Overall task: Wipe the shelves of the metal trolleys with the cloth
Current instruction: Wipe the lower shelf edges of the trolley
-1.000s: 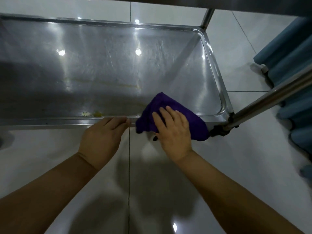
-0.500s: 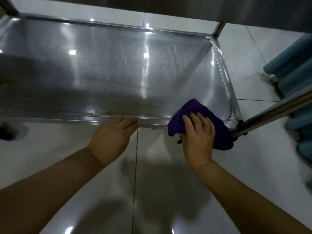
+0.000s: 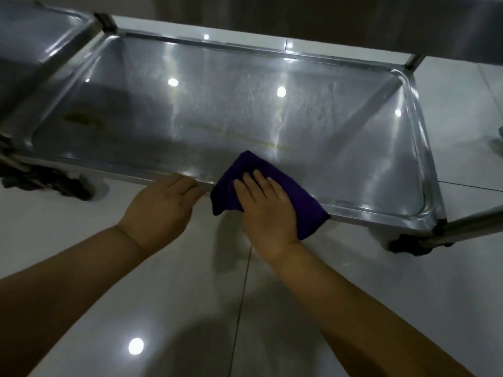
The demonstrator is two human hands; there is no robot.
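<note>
At far left, the corner of a second stainless-steel trolley shelf point(image 3: 40, 50), just beside the main one. Below it, a dark castor wheel point(image 3: 69, 187) on the glossy white tiled floor point(image 3: 109, 268).

Across the middle, a low rectangular stainless-steel tray shelf point(image 3: 272, 104), marked with a brownish smudge point(image 3: 79, 118) near its left end and a thin yellowish streak point(image 3: 245, 137) towards the centre.

On the near rim, the left hand point(image 3: 160, 208), fingers straight and close together, resting on the metal edge.

Just right of it, a folded purple cloth point(image 3: 306, 198) lying over the same rim, partly on the shelf bottom, partly hanging off the front. Pressed flat on top, the right hand point(image 3: 266, 210), fingers straight and slightly spread.

At the right corner, a black castor point(image 3: 408, 244) and a round metal tube point(image 3: 476, 227).
</note>
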